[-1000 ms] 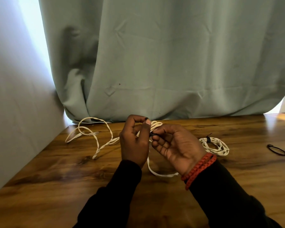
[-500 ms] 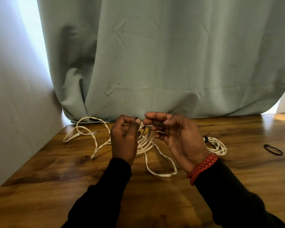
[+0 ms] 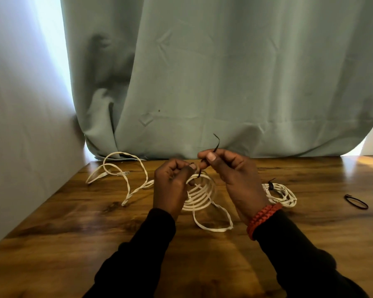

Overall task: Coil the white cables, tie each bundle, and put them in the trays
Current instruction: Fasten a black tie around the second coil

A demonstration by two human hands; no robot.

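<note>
Pinching black tie (image 3: pixel 216 143) above coil (image 3: pixel 199 195), right hand (image 3: pixel 230 171).

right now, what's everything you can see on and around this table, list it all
coiled cable: 1, white, held up mid-table between the hands, a loose loop trailing toward the near edge
black tie: 1, black, at the top of the coil, one end sticking up above the right hand
loose cable: 1, white, uncoiled, far left of the table
tied bundle: 1, white with a black tie, on the table right of the hands
black band: 1, black loop, flat at far right
table: 1, brown wood
curtain: 1, pale green, behind the table
bracelet: 1, red, braided, right wrist
left hand: 1, grips the coil
right hand: 1, pinches the tie
</note>
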